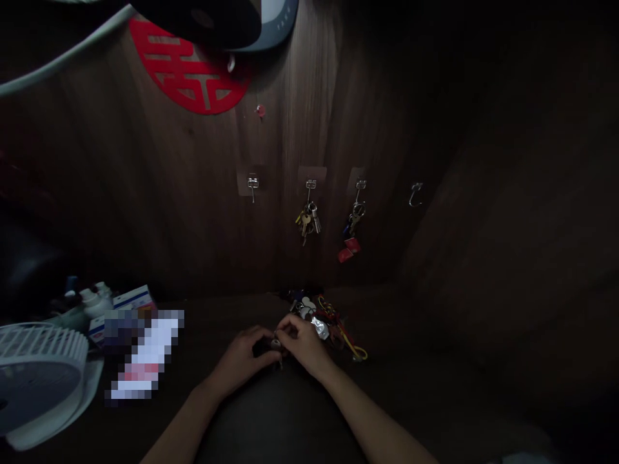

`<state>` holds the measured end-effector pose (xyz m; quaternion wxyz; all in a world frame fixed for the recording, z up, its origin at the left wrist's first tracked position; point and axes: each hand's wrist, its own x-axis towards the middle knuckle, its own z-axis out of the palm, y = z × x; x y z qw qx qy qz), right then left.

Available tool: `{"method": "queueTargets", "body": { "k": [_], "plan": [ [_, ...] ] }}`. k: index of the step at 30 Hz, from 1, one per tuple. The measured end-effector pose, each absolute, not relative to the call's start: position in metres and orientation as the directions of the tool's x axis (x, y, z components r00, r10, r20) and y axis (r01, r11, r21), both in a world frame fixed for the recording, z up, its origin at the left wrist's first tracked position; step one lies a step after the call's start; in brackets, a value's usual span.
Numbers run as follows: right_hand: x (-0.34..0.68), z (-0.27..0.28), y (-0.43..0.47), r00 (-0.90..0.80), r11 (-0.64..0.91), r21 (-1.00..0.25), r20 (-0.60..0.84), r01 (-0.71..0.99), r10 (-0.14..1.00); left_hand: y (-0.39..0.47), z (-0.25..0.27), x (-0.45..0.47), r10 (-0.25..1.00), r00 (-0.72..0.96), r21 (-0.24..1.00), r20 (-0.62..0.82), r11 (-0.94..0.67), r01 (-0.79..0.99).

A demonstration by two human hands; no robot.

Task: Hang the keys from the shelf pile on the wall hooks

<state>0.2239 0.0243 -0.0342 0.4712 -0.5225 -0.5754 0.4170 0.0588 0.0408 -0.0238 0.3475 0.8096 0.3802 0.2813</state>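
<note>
My left hand (240, 361) and my right hand (304, 343) meet low in the middle of the head view. Both are closed, fingertips pinching a small bunch of keys (276, 344) between them. One key dangles below the left thumb; the ring itself is mostly hidden by the fingers. Just behind and beside the right hand lies a heap of keys and tags with a yellow cord (345, 335). A shiny silver piece (319, 327) in that heap is close to the right knuckles.
Wall hooks carry a key bunch (307, 220) and keys with red tags (352, 248); a left hook (253, 183) and a right hook (416, 193) hold nothing. At left are a white fan (43, 380), boxes (135, 299) and bottles (94, 301). A red paper cutout (193, 74) is above.
</note>
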Motion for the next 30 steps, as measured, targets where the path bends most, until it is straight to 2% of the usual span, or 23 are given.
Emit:
{"method": "queueTargets", "body": {
  "k": [6,11,16,22,30],
  "plan": [
    [0.217,-0.033,0.026,0.127,0.058,-0.979,0.084,0.194,0.988,0.036,-0.022,0.065,0.850,0.502,0.835,0.160,-0.388,0.390],
    [0.221,-0.028,0.028,0.130,0.092,-0.981,0.115,0.170,0.985,0.036,-0.015,0.066,0.840,0.529,0.931,0.121,-0.281,0.233],
    [0.225,-0.026,0.030,0.126,0.118,-0.979,0.140,0.165,0.982,0.037,-0.013,0.065,0.834,0.549,0.973,0.051,-0.164,0.159],
    [0.225,-0.023,0.029,0.082,0.042,-0.996,0.048,0.075,0.996,0.043,-0.018,0.064,0.859,0.511,0.999,0.029,-0.040,0.010],
    [0.222,-0.023,0.023,-0.114,0.093,-0.993,0.101,-0.075,0.988,0.044,-0.019,0.064,0.879,0.472,0.934,-0.059,0.216,-0.285]
  ]
}}
